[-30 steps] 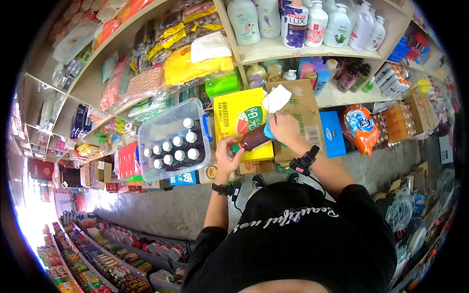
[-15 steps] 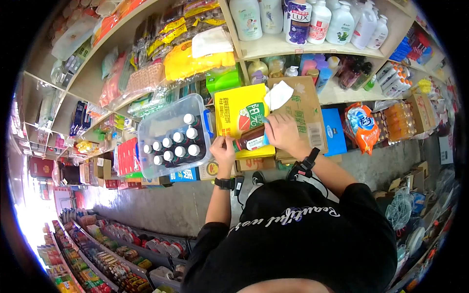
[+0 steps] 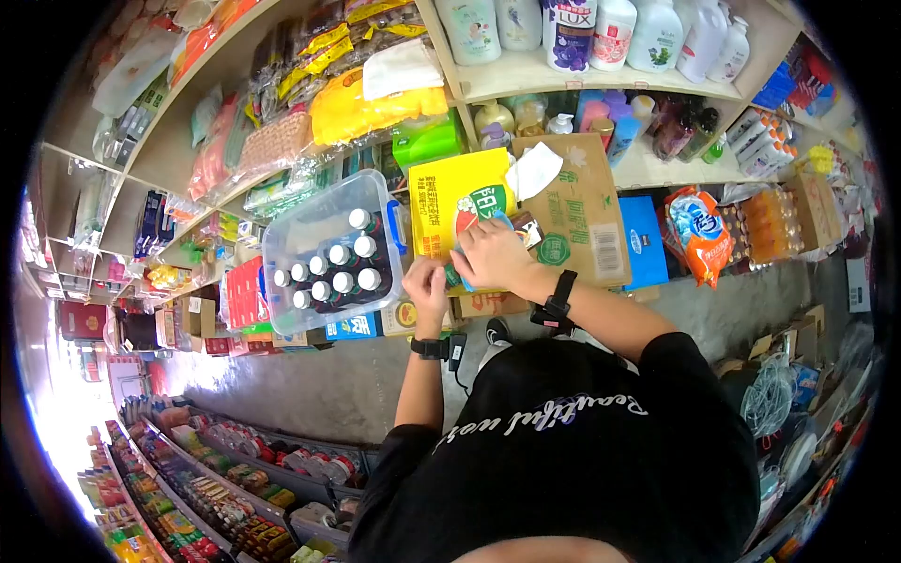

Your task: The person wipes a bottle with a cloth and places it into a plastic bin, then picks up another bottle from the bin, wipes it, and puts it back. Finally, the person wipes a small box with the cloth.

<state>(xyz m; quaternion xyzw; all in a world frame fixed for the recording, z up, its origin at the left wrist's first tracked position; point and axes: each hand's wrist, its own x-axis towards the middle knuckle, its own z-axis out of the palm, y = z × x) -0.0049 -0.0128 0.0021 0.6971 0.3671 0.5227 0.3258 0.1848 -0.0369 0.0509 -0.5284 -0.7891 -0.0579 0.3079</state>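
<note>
Above both hands, long wooden shelves [image 3: 563, 89] loaded with white soap bottles [image 3: 648, 33] and packed goods. Right of the hands, a brown carton [image 3: 577, 211] with a white cloth [image 3: 532, 172] lying on its top. Left of the hands, a clear plastic box [image 3: 310, 235] full of white-capped bottles [image 3: 340, 267]. Directly behind the hands, a yellow carton [image 3: 446, 202]. Between the hands, a dark bottle [image 3: 524, 225] with a white label, lying tilted and mostly covered. Right hand [image 3: 493, 255] wrapped over its body together with a bit of blue cloth [image 3: 497, 221]. Left hand [image 3: 427, 281] closed at its green-capped end, just beside the right.
</note>
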